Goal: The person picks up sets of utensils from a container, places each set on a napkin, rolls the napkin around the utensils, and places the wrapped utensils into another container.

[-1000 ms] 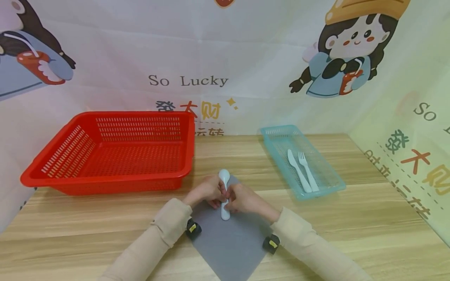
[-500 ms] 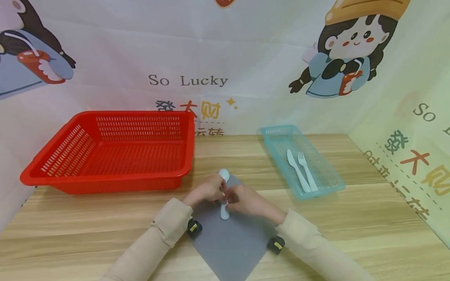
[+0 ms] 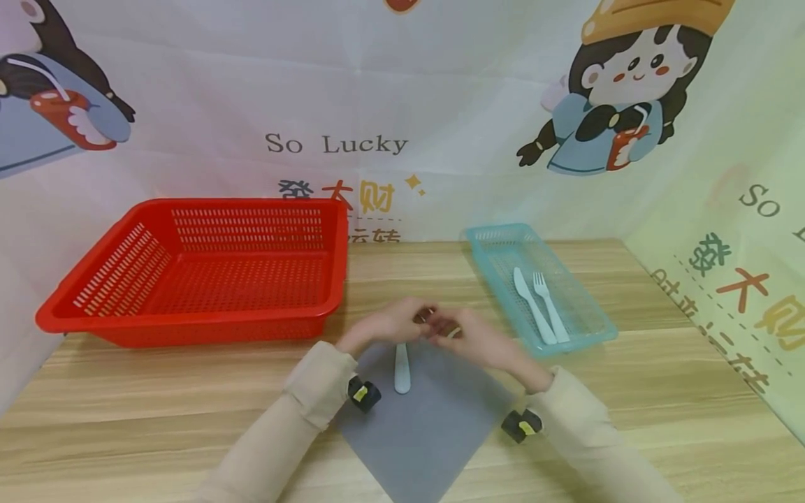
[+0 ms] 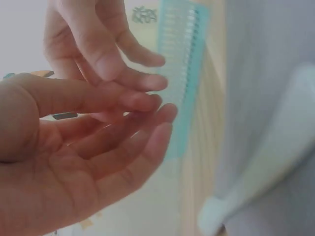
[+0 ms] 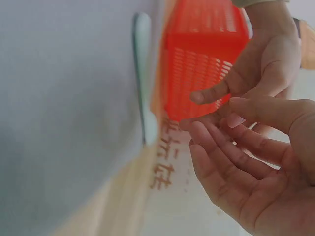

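Note:
A white spoon (image 3: 402, 377) lies on a grey mat (image 3: 428, 433); its upper part is hidden by a hand in the head view. Its whole length shows in the right wrist view, where the spoon (image 5: 142, 64) lies flat. Above the mat's far corner my left hand (image 3: 396, 323) meets my right hand (image 3: 484, 342) at the fingertips. Both hands have loosely bent fingers and no object shows between them. In the left wrist view, the left thumb and fingers (image 4: 133, 152) overlap the right fingertips.
A red basket (image 3: 207, 323) stands at the left back. At the right, a light blue basket (image 3: 503, 293) holds a white knife (image 3: 533, 307) and a white fork (image 3: 550, 307). A printed cloth (image 3: 465, 140) hangs behind the wooden table (image 3: 629, 391).
Both hands have let go of the spoon and risen away from it, toward the mat's far corner and slightly right. The spoon stays on the mat.

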Action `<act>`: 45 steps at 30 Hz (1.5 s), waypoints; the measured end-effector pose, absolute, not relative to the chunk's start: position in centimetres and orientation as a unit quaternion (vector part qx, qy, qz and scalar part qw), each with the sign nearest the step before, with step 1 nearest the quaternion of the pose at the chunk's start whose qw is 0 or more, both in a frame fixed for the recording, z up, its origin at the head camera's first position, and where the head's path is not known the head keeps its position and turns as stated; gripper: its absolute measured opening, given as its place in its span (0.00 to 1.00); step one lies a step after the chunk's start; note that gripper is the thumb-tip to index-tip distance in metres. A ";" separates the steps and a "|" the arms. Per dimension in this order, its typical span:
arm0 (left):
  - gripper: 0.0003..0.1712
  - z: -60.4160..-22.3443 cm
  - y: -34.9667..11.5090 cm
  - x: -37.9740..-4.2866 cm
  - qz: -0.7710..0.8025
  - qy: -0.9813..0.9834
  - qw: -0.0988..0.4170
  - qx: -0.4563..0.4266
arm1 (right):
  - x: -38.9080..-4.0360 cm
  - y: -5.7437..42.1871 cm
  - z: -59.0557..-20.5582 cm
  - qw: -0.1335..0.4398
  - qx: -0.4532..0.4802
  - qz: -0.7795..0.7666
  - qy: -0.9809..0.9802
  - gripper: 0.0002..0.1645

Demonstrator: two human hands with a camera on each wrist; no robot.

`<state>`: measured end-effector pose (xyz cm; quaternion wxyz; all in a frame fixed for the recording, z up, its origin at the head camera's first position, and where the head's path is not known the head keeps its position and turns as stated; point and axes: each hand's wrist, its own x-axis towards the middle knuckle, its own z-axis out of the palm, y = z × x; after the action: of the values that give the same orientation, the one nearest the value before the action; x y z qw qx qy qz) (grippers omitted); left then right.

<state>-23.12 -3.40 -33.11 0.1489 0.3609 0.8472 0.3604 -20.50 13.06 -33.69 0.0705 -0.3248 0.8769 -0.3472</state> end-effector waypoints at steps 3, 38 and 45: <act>0.17 -32.5 -2.5 -23.3 0.406 0.826 0.159 0.357 | -20.6 14.0 -32.9 0.042 -0.309 -0.356 0.881 0.10; 0.16 -32.7 7.9 -26.9 0.529 0.812 0.075 0.234 | -24.0 23.4 -31.2 0.002 -0.112 -0.237 0.965 0.20; 0.15 -33.2 9.5 -26.5 0.525 0.818 0.083 0.220 | -25.0 23.8 -32.3 0.050 -0.150 -0.165 0.974 0.22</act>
<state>-26.52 9.52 -33.24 0.0834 0.2198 0.8181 0.5249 -24.97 23.79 -32.33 0.0498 -0.1501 0.9736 -0.1645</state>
